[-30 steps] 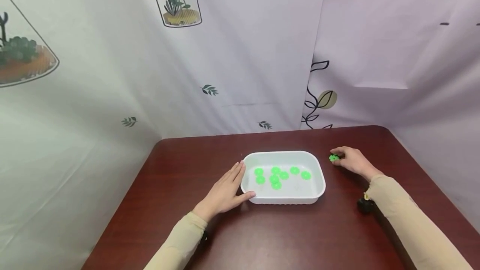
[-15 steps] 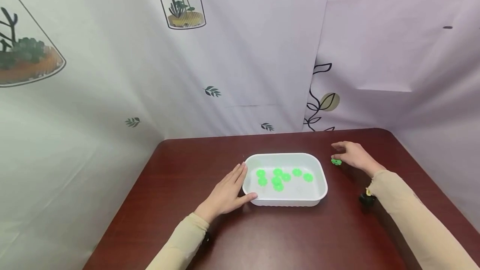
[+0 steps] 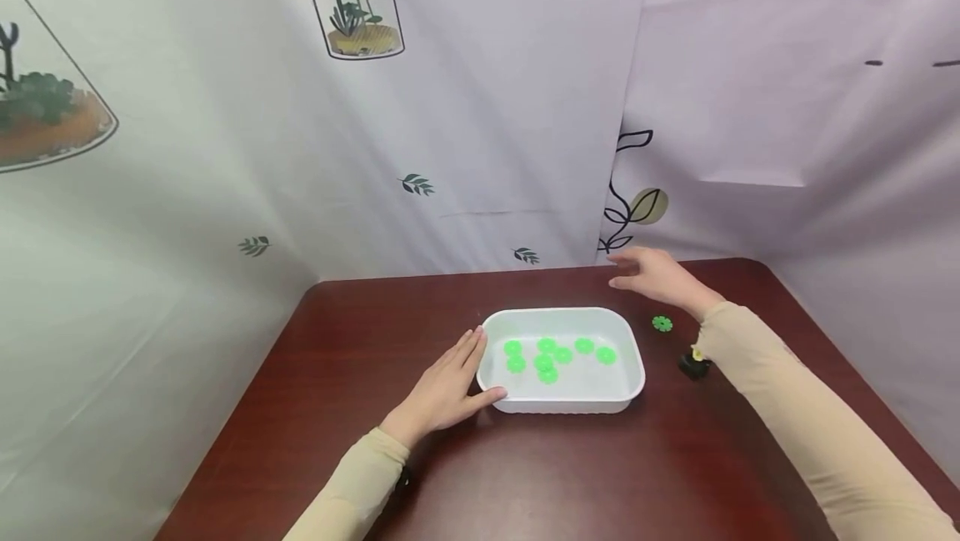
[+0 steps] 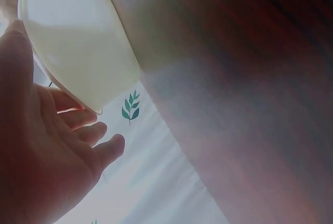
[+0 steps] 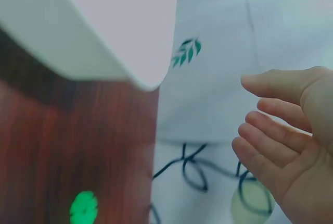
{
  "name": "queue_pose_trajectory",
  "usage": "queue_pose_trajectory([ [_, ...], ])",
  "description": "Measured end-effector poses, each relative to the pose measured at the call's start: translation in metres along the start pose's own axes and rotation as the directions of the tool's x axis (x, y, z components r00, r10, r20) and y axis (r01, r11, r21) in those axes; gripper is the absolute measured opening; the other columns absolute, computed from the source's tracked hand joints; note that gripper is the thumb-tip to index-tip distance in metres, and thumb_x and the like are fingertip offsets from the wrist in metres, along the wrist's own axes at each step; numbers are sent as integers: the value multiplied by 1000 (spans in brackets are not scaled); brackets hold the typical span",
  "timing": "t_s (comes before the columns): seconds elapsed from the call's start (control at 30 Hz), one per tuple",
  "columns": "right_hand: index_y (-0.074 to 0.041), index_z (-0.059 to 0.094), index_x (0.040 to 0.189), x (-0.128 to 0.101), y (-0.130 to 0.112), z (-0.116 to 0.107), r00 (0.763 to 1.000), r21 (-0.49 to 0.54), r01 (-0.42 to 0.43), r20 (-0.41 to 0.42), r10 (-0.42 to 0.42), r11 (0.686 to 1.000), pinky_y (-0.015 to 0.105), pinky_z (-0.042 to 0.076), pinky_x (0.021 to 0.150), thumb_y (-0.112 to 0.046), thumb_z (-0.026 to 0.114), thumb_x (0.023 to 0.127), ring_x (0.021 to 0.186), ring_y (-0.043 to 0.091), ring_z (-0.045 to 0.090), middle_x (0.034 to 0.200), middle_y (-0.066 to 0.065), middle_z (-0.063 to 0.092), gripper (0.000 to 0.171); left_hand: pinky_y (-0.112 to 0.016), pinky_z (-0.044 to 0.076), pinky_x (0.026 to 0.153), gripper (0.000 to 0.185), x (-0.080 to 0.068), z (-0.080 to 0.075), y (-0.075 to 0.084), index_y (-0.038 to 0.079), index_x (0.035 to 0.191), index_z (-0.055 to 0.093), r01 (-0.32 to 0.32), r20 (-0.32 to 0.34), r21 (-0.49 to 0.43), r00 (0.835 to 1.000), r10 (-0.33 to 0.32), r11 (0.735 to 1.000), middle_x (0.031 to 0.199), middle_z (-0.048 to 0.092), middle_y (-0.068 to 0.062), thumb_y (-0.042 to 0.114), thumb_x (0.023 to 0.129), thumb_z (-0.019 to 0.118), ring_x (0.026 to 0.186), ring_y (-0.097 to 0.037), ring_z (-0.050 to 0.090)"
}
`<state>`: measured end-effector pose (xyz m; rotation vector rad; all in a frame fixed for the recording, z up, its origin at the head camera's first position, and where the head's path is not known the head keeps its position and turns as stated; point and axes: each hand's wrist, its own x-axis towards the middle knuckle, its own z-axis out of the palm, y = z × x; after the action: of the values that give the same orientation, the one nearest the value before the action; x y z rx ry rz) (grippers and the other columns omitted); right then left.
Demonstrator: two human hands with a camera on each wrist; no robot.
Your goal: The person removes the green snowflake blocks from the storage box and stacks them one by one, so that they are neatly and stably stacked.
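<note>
A white plastic tub (image 3: 592, 391) stands on the table with several green flower-shaped discs (image 3: 605, 355) lying in it. My left hand (image 3: 442, 387) rests on the tub's left end, fingers straight along the rim and thumb at the near corner. In the left wrist view the fingers touch the tub's outer wall (image 4: 78, 41). My right hand (image 3: 658, 276) is raised above the far right of the table, holding nothing. Its fingers (image 5: 265, 156) are loosely extended in the right wrist view. One green disc (image 3: 662, 323) lies on the table right of the tub, below that hand.
The dark red table (image 3: 525, 474) has rounded far corners. White cloth (image 3: 480, 132) printed with leaves and plant jars hangs behind and beside it. A small black device (image 3: 694, 364) shows at the right wrist.
My right hand has left the green disc on the table and risen away, up and to the left. The left hand keeps its place on the tub.
</note>
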<state>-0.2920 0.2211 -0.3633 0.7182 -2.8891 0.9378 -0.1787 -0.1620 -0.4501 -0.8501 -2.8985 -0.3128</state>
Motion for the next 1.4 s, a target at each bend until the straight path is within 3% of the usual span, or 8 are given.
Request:
queue_pose_trajectory([
  [0.27,2,59,138,14,-33,14,994,-1,90,60,-90,996,54,49,97,-20,73,93,117,40,62,137,23,58,53,-44,30,117,96,0,-3,-1,-2,156,30,-22,-15,-16,1000,22,1000,164,26,-16,71,96,46,151,-32,25],
  [0.53,0,62,136,24,-56,37,965,-13,218,153,-214,976,48,53,95,-16,72,93,114,36,65,135,21,60,47,-43,28,118,97,-1,-1,-3,0,158,27,4,6,-11,1000,-4,1000,166,22,-13,73,95,44,152,-29,22],
  [0.73,-4,63,136,29,-68,57,926,-57,297,259,-274,953,45,51,98,-17,73,93,120,30,61,135,13,61,46,-41,27,119,97,-3,-1,-3,2,159,25,22,12,-17,1000,-22,1000,166,20,-12,72,95,45,153,-26,20],
  [0.93,-6,63,137,31,-72,74,882,-96,331,384,-272,939,46,42,108,-23,77,91,128,27,55,136,8,62,52,-43,29,118,97,-2,1,1,0,158,25,7,10,-31,1000,-6,999,166,21,-14,72,96,44,152,-29,22],
  [1.3,-8,69,130,34,-77,100,800,-104,395,528,-286,913,39,45,106,-16,79,87,121,19,60,126,2,68,44,-42,30,117,96,-5,3,1,2,159,25,7,11,-17,1000,-6,1000,166,21,-12,72,96,44,152,-27,21],
  [1.4,-7,71,125,38,-76,105,788,-112,416,540,-296,902,36,47,102,-14,79,86,116,18,63,121,3,69,40,-41,29,118,96,-4,3,0,3,159,24,14,8,-11,1000,-14,1000,167,20,-11,73,96,43,153,-26,20],
])
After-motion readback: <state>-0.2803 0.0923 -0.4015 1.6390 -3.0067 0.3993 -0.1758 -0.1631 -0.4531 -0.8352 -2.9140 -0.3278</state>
